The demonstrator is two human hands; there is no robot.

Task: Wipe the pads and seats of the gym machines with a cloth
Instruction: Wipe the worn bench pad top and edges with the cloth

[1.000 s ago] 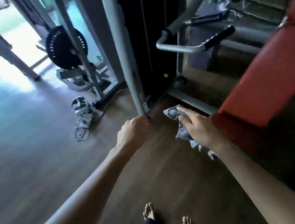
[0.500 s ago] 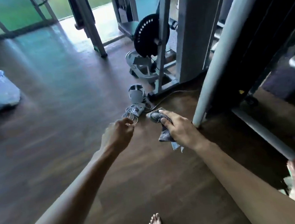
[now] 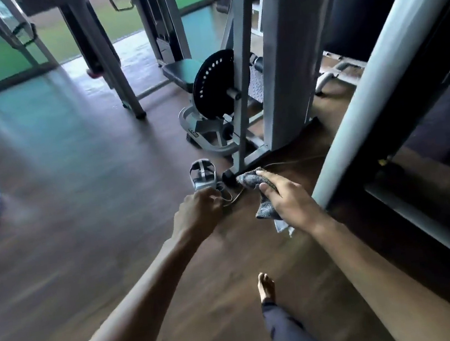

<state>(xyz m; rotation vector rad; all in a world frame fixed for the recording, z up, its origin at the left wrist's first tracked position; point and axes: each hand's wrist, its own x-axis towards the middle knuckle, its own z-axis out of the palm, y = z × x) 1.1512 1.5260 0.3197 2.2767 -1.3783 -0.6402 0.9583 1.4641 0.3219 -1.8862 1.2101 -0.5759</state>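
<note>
Our right hand (image 3: 290, 202) grips the grey cloth (image 3: 250, 180), bunched under its fingers; just beside it, apart, our left hand (image 3: 198, 216) is a fist holding nothing.

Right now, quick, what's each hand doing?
Left hand: closed, fingers curled, nothing visible in it.
Right hand: holding the grey cloth.

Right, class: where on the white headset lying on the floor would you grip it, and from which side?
Grip the headset by its arched head strap, coming from above: the strap stands up as an open loop, while the body lies low on the floor with cables trailing.
</note>
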